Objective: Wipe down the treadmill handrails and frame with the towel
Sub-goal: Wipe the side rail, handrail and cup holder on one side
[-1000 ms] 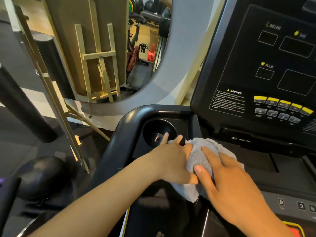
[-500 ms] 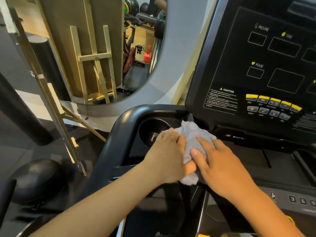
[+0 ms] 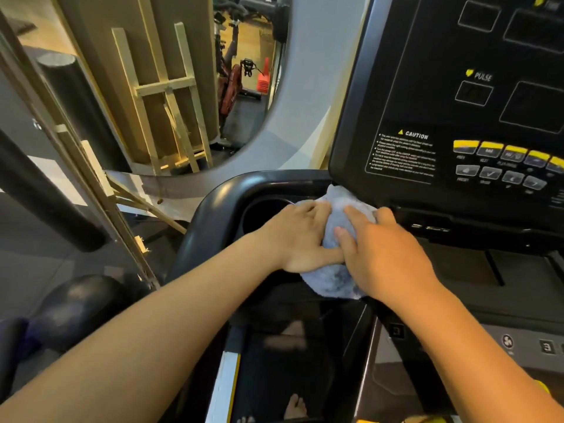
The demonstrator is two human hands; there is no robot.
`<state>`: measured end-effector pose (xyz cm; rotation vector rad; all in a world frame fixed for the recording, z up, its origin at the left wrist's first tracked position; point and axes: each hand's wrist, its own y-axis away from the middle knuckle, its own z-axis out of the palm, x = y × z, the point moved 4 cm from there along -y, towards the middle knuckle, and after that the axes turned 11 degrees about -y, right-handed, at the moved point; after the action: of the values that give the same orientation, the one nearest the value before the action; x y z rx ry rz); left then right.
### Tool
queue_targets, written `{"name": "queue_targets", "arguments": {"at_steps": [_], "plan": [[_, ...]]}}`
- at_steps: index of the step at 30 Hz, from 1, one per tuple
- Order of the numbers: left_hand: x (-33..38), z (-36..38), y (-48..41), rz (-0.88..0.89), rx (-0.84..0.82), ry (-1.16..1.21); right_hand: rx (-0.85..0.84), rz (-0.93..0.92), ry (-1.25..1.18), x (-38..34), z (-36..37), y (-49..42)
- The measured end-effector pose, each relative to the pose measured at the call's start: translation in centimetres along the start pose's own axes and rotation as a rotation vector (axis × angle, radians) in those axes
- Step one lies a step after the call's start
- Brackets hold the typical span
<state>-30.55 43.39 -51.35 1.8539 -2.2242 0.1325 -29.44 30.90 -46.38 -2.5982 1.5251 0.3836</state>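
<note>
Towel: the towel (image 3: 335,236) has slid up since a second ago, now bunched under the console (image 3: 427,102), beside the cup holder (image 3: 262,215).
Grip: left hand (image 3: 302,236) and right hand (image 3: 384,254) both pressing down, grasping the cloth.
Meaning: console ledge getting covered; handrail (image 3: 210,215) likely next.

both forearms are bare to the frame edge, no sleeves; a bare foot (image 3: 295,407) shows below.

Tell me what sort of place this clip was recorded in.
Most likely a gym. Both hands press a towel on a treadmill whose console shows a PULSE readout and a caution label. An exercise bike stands further back, and a big dark ball lies on the floor at left.
</note>
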Motion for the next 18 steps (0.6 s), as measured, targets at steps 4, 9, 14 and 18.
{"name": "queue_targets", "arguments": {"at_steps": [4,9,14,18], "plan": [[-0.8,-1.3,-1.2,-0.030,0.010,-0.187,-0.051,0.059,0.048,-0.8,-0.4,-1.9],[-0.6,-2.1,-0.7,-0.073,-0.093,-0.352,-0.039,0.044,0.100,-1.4,-0.7,-1.5],[-1.2,-2.3,0.1,-0.163,-0.096,-0.551,-0.077,0.024,0.121,-1.6,-0.7,-1.3],[-2.0,-0.7,1.9,-0.255,-0.100,-0.602,-0.083,-0.093,0.239,-4.2,1.4,-2.3]]}}
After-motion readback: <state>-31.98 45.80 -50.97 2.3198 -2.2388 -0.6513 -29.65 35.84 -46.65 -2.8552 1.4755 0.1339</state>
